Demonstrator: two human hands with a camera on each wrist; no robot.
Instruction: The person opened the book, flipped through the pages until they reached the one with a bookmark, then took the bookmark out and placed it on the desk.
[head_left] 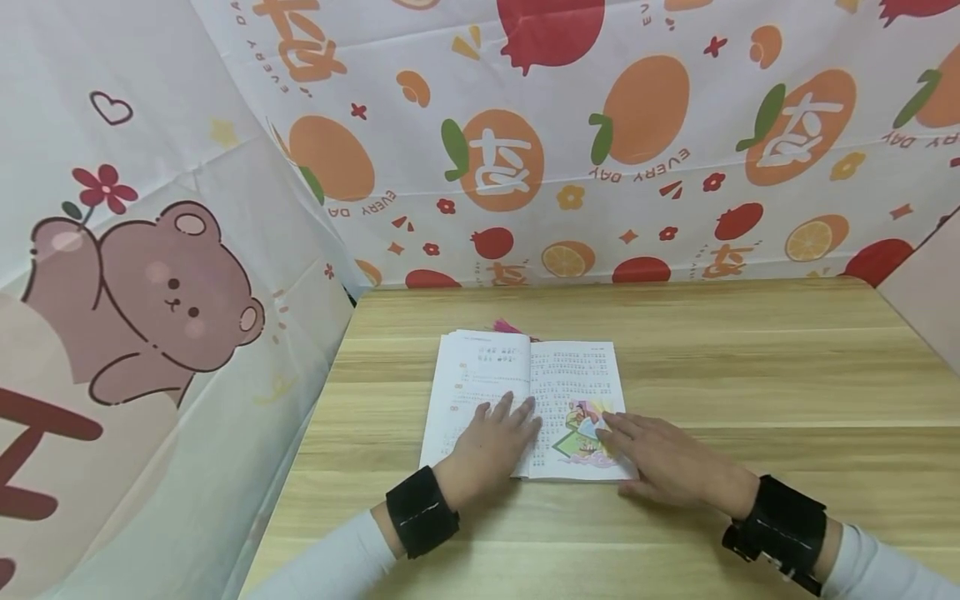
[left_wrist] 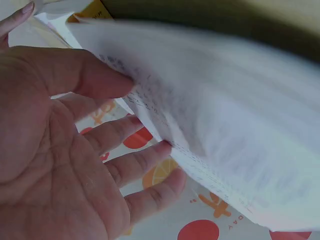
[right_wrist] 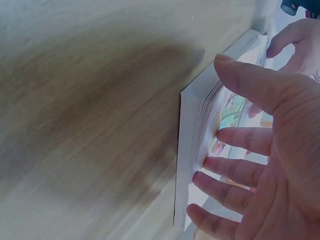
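Open book (head_left: 525,400) lying flat near the middle of the table (head_left: 750,358), spine running away from me. My left hand (head_left: 491,446) rests on the left page, fingers straight and spread; my right hand (head_left: 663,458) lies flat over the picture at the right page's lower corner, gripping nothing. Both hands touch the book. Print is too small to read; wrist views blurred.
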